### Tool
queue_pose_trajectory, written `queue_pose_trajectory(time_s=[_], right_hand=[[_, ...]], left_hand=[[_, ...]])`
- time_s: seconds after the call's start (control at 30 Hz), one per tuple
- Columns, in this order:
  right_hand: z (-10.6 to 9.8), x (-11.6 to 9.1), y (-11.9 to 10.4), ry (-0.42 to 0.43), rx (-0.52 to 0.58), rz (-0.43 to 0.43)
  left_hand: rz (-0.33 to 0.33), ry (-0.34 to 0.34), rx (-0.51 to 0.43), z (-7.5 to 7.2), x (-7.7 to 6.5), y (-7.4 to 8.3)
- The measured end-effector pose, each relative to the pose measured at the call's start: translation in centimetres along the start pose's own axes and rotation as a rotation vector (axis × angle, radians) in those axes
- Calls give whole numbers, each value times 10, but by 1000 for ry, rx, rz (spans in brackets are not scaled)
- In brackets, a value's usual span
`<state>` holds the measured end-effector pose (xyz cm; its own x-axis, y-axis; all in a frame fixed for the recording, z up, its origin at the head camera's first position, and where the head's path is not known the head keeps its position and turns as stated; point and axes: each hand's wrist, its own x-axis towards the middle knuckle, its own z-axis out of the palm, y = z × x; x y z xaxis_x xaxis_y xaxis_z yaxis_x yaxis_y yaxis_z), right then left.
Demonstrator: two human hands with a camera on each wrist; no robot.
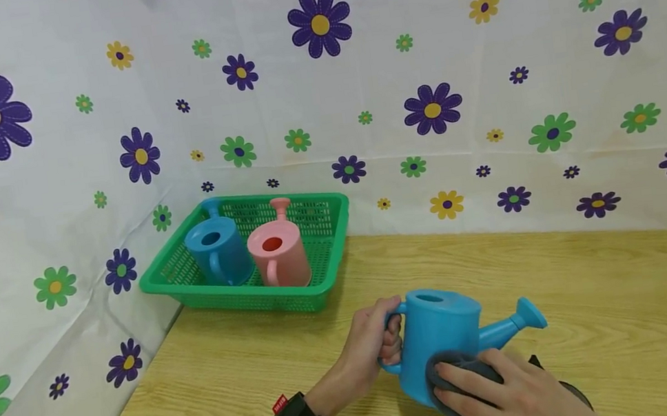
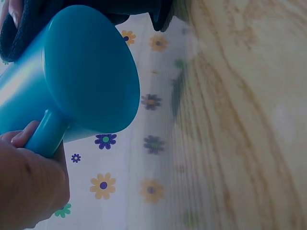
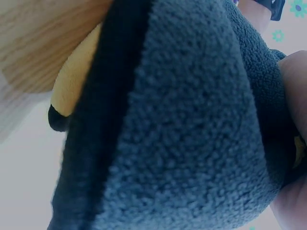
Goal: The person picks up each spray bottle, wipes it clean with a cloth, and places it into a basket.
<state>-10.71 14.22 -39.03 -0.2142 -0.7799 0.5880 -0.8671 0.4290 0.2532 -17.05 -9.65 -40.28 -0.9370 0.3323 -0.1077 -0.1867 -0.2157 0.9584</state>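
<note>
A light blue watering can is held above the table, its spout pointing right; the left wrist view shows its flat base. My left hand grips the can's handle, fingers wrapped around it. With my right hand I hold a dark grey fleecy cloth against the can's lower side. In the right wrist view the bunched cloth fills most of the picture, with a yellow part showing at its edge and much of the hand hidden.
A green plastic basket stands at the back left of the wooden table. Inside it are a darker blue watering can and a pink one. A flower-print sheet hangs behind and on the left.
</note>
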Motion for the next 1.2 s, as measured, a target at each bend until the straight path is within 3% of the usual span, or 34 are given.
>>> queue_pose_trajectory(time_s=[0.47, 0.83, 1.2], right_hand=[[8, -5, -9, -22, 16, -60], [5, -3, -10, -88, 24, -81], [3, -1, -9, -57, -10, -26]], left_hand=[[8, 12, -16, -1, 0, -1], [15, 23, -30, -1, 2, 1], [8, 9, -36, -1, 2, 0]])
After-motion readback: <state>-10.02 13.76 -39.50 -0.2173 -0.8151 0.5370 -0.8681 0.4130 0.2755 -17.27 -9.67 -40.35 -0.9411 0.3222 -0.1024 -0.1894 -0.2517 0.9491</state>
